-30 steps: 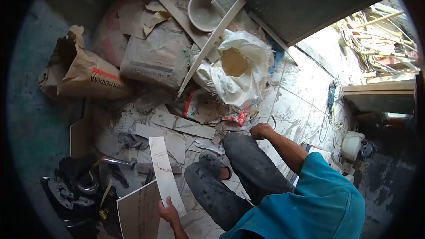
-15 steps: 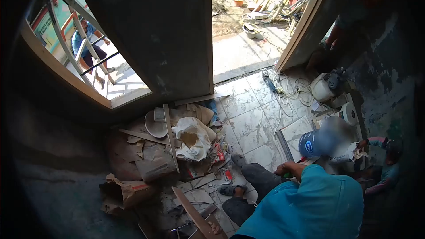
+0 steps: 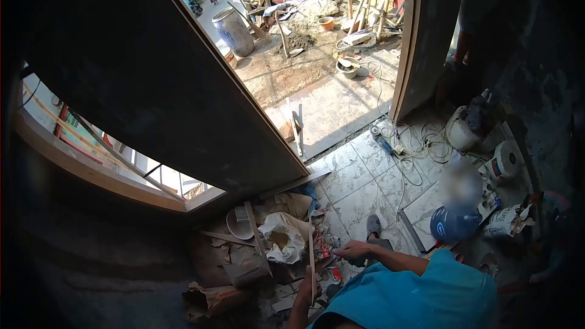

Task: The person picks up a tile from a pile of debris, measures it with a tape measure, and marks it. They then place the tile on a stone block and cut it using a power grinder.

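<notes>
My left hand [image 3: 306, 285] is at the bottom centre, closed round the lower part of a narrow wooden strip [image 3: 312, 259], which stands roughly upright and looks edge-on. To the right of the strip, my right hand [image 3: 352, 250] reaches in with its fingers pressed together. Anything between those fingers is too small to make out. Beyond the strip lies a white sack [image 3: 283, 236] on a heap of debris. One grey shoe [image 3: 373, 225] shows on the tiles above my right hand.
A blue jug [image 3: 448, 224], a torn bag [image 3: 504, 222] and an angle grinder [image 3: 382, 142] with tangled cable [image 3: 420, 140] are on the right. A dim person [image 3: 548, 237] is beside them; another person [image 3: 469, 24] stands upper right. The doorway threshold [image 3: 341, 149] is ahead.
The view has shifted left and up. My left hand has raised the wooden strip beside the sack. My right hand has moved from near my leg towards the strip. The person outside the window is out of view.
</notes>
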`<state>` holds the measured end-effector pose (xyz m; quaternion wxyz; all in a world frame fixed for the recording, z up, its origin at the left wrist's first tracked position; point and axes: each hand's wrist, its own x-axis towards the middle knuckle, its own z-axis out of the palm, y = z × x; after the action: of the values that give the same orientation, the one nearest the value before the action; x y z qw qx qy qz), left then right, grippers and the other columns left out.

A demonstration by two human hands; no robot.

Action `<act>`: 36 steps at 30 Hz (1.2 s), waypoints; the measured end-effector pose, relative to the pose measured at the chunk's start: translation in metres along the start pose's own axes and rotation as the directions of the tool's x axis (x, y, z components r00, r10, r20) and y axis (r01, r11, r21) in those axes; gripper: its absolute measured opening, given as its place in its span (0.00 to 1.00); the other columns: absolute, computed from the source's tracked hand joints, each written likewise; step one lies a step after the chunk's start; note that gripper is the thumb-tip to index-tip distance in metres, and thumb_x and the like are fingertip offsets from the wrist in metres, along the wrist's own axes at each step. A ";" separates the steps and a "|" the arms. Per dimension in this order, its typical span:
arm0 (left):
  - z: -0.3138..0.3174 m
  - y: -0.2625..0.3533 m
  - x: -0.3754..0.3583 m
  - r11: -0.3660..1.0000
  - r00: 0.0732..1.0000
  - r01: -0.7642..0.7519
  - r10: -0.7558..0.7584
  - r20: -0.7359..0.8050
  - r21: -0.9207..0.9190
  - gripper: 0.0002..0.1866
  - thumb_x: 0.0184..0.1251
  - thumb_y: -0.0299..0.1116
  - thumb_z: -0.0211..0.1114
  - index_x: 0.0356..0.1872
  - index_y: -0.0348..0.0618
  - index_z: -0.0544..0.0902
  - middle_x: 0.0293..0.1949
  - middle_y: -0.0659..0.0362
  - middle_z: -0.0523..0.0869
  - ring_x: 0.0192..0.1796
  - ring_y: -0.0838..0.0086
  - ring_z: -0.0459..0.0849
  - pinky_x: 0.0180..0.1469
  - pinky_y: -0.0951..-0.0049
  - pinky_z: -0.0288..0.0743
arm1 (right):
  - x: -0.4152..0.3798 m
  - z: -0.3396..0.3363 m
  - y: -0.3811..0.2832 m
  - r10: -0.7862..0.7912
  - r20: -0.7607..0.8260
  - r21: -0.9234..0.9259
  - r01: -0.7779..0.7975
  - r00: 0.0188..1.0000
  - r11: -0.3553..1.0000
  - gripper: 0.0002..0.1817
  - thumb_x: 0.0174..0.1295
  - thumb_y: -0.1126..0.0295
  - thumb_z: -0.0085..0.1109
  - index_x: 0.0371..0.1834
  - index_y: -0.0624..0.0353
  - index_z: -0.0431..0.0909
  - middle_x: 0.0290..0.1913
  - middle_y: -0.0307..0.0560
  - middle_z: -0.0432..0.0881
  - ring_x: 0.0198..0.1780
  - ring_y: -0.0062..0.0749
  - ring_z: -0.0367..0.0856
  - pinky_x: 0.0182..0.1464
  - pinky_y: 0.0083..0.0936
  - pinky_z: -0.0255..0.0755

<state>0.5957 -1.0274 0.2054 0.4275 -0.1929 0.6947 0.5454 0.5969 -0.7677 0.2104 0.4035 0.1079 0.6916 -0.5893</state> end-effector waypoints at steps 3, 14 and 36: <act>0.060 0.059 0.027 0.992 0.999 -0.002 0.007 -0.038 0.128 0.39 0.65 0.69 0.54 0.35 0.33 0.84 0.24 0.55 0.82 0.26 0.71 0.82 0.29 0.71 0.72 | 0.012 -0.035 -0.010 0.133 0.068 0.102 -0.140 0.989 0.985 0.46 0.58 0.24 0.46 0.43 0.64 0.85 0.38 0.54 0.83 0.40 0.38 0.79 0.43 0.30 0.71; 0.173 0.170 0.167 0.809 0.982 -0.191 0.165 0.098 0.555 0.33 0.69 0.60 0.54 0.39 0.32 0.83 0.31 0.46 0.85 0.37 0.59 0.85 0.43 0.62 0.74 | 0.016 -0.200 0.040 0.146 -0.164 0.737 0.022 0.976 0.676 0.23 0.60 0.61 0.65 0.51 0.69 0.79 0.45 0.51 0.85 0.42 0.35 0.85 0.45 0.30 0.78; 0.123 0.409 0.410 0.403 0.962 -0.183 -0.113 0.247 0.897 0.26 0.54 0.50 0.65 0.48 0.39 0.84 0.48 0.41 0.85 0.52 0.48 0.84 0.53 0.50 0.77 | 0.024 -0.521 0.142 0.859 -0.121 0.386 -0.774 0.498 0.503 0.38 0.52 0.61 0.66 0.65 0.73 0.67 0.67 0.63 0.69 0.61 0.59 0.71 0.61 0.50 0.65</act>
<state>0.1126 -0.6968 0.1129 0.5415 0.1625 0.8179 0.1068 0.4454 -0.2650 0.0804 0.5069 0.5685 0.5159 -0.3920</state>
